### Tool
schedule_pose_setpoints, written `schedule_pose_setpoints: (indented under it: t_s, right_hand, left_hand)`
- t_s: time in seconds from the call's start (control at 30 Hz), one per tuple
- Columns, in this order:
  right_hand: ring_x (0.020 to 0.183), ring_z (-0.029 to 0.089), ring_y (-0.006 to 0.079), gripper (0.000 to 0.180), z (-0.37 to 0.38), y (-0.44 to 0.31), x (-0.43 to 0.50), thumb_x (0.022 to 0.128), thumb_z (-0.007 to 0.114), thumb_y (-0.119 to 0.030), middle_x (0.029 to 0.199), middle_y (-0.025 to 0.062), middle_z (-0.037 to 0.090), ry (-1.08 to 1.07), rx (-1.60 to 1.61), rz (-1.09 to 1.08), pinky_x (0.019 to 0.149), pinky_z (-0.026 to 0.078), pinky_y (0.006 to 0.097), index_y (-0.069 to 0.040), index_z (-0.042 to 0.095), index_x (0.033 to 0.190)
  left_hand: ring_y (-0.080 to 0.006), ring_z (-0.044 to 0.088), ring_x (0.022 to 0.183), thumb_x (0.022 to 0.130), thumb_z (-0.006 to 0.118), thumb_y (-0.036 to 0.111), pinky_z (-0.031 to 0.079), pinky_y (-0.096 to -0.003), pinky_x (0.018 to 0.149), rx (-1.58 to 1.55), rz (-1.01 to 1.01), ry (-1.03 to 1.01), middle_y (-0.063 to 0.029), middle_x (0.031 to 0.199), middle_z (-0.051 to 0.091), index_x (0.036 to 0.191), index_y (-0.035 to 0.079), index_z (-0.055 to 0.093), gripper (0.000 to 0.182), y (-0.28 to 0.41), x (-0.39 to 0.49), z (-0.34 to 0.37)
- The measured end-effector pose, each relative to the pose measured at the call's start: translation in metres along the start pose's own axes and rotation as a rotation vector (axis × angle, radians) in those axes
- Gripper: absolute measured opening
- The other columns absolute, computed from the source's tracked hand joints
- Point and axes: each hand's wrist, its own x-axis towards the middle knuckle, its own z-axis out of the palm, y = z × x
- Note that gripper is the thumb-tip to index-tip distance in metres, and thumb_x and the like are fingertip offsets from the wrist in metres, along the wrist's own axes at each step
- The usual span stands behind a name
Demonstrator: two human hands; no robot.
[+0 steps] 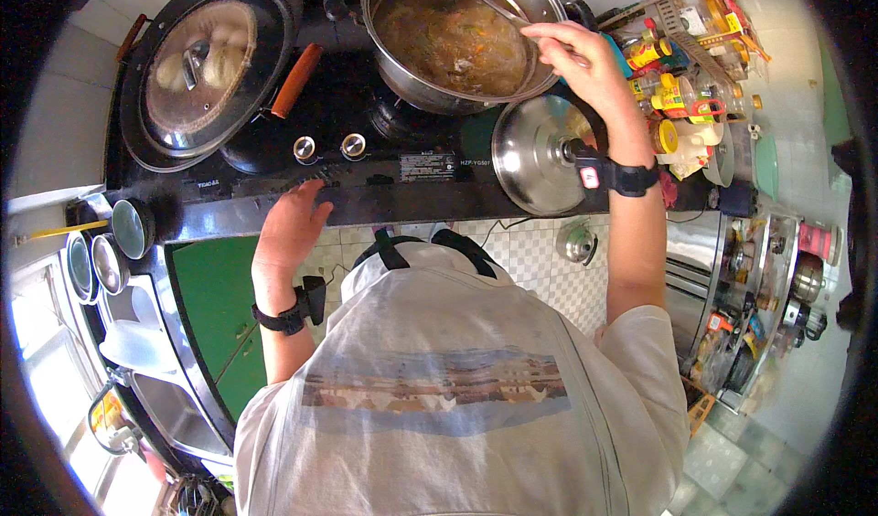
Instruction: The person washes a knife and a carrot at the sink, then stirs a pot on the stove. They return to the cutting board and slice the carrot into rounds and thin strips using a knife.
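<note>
My right hand [579, 53] grips the handle of a metal utensil [497, 7], probably a ladle or spoon, whose far end dips into the soup. That brownish soup [453, 43], with orange and green bits, fills much of a large steel pot [439, 94] on the stove. Below my right forearm a steel pot lid [538, 152] lies on the counter. My left hand [291, 218] is at the stove's front edge, fingers loosely apart, holding nothing. Two control knobs [329, 147] are just beyond it. Whether its fingertips touch the stove I cannot tell.
At left a wok [130, 132] stands under a glass lid [199, 115], pale rounded buns showing through. Its wooden handle [296, 81] points toward the pot. Sauce bottles [675, 94] crowd the right. Stacked bowls [110, 262] sit near the sink [168, 406] at left.
</note>
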Motion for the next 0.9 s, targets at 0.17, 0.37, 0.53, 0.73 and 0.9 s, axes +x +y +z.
schedule_pose_setpoints:
  t_s: [0.17, 0.37, 0.53, 0.73, 0.9]
  right_hand:
    - [0.079, 0.064, 0.0082, 0.027, -0.041, -0.026, -0.043, 0.106, 0.058, -0.018, 0.088, 0.0006, 0.069, -0.031, -0.008, 0.286, 0.072, 0.053, 0.0234, -0.008, 0.074, 0.125]
    - [0.084, 0.070, 0.0104, 0.026, -0.057, -0.045, -0.067, 0.105, 0.059, -0.014, 0.102, 0.0046, 0.076, -0.087, 0.111, 0.318, 0.076, 0.056, 0.0248, -0.003, 0.074, 0.123]
    - [0.089, 0.070, 0.0110, 0.025, -0.010, -0.033, -0.045, 0.106, 0.060, -0.011, 0.103, 0.0050, 0.075, -0.056, 0.222, 0.158, 0.077, 0.057, 0.0250, -0.004, 0.074, 0.125]
    - [0.087, 0.069, 0.0102, 0.025, 0.040, -0.015, -0.004, 0.105, 0.062, -0.014, 0.100, 0.0037, 0.073, 0.089, 0.200, 0.019, 0.075, 0.056, 0.0251, -0.008, 0.075, 0.125]
    - [0.091, 0.070, 0.0098, 0.027, 0.035, -0.012, -0.005, 0.107, 0.060, -0.015, 0.110, 0.0025, 0.075, 0.132, 0.062, 0.114, 0.078, 0.056, 0.0243, -0.008, 0.073, 0.129]
  left_hand:
    - [-0.0437, 0.066, 0.112, 0.095, 0.069, 0.020, 0.054, -0.0491, 0.095, -0.081, -0.009, -0.006, -0.0268, 0.119, 0.070, 0.129, -0.001, 0.064, 0.041, -0.006, -0.001, 0.001]
    - [-0.0442, 0.066, 0.111, 0.094, 0.070, 0.021, 0.054, -0.0496, 0.094, -0.023, 0.000, -0.062, -0.0265, 0.118, 0.070, 0.129, 0.000, 0.064, 0.041, -0.011, 0.004, -0.003]
    - [-0.0437, 0.066, 0.112, 0.095, 0.070, 0.021, 0.054, -0.0492, 0.095, -0.014, 0.050, -0.059, -0.0265, 0.120, 0.070, 0.130, 0.001, 0.064, 0.042, -0.014, 0.008, -0.008]
    - [-0.0429, 0.065, 0.114, 0.095, 0.070, 0.021, 0.053, -0.0485, 0.097, -0.009, 0.035, -0.058, -0.0266, 0.121, 0.069, 0.132, 0.001, 0.063, 0.043, -0.014, 0.004, -0.012]
    - [-0.0433, 0.066, 0.113, 0.095, 0.070, 0.021, 0.054, -0.0486, 0.096, -0.006, -0.003, -0.073, -0.0267, 0.121, 0.069, 0.131, 0.001, 0.064, 0.042, -0.018, -0.002, -0.012]
